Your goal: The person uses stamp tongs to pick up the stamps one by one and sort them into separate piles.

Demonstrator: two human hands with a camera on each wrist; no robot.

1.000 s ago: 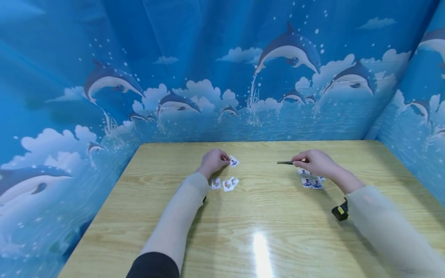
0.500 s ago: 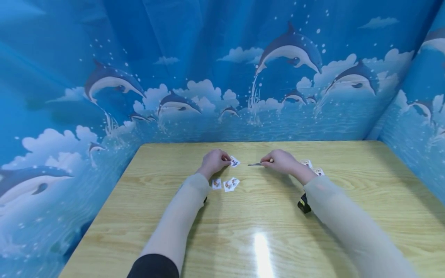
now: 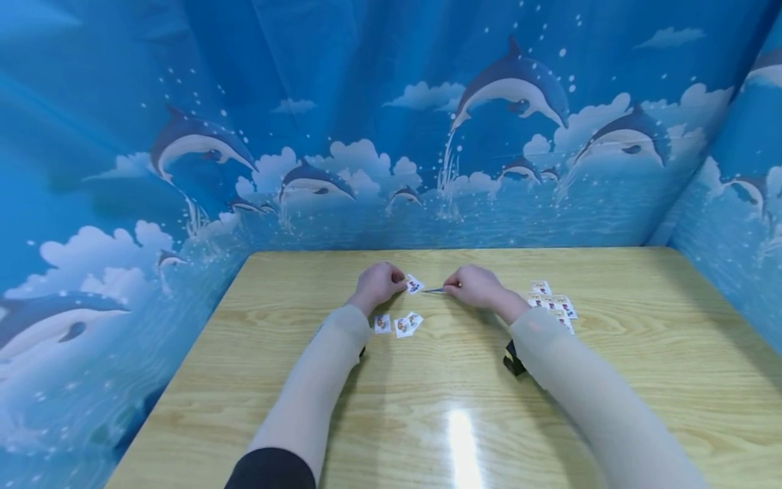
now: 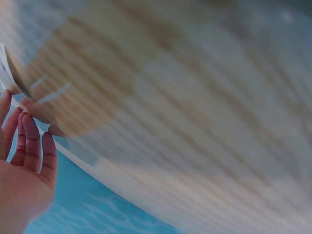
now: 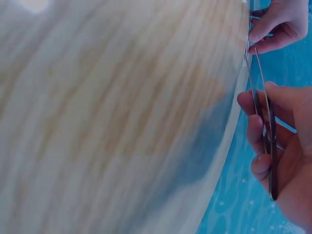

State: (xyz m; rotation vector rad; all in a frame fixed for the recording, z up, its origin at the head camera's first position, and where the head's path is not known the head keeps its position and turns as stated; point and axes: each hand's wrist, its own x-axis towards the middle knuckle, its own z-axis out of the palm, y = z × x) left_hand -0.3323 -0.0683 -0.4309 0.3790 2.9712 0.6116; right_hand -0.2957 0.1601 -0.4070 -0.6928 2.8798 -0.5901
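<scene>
My left hand [image 3: 377, 283] pinches the edge of a small white printed card [image 3: 413, 284] near the far side of the table. In the left wrist view, this card [image 4: 7, 73] stands tilted up from the tabletop at the fingertips. My right hand [image 3: 478, 285] holds a pair of metal tweezers [image 3: 434, 291] pointing left, tips right at the card's lower right edge. Seen in the right wrist view, the tweezers [image 5: 265, 129] lie between thumb and fingers, their two tips slightly apart and close to the left hand [image 5: 285, 24].
On the wooden table [image 3: 427, 380], a single card [image 3: 381, 324] and two overlapping cards [image 3: 403, 327] lie nearer me, below the left hand. Several more cards [image 3: 550, 302] sit grouped to the right, partly behind the right forearm. A blue dolphin curtain [image 3: 366, 136] borders the table's far edge.
My right hand has moved left with the tweezers, from over the right-hand cards to the card at my left hand. The left hand has stayed in place.
</scene>
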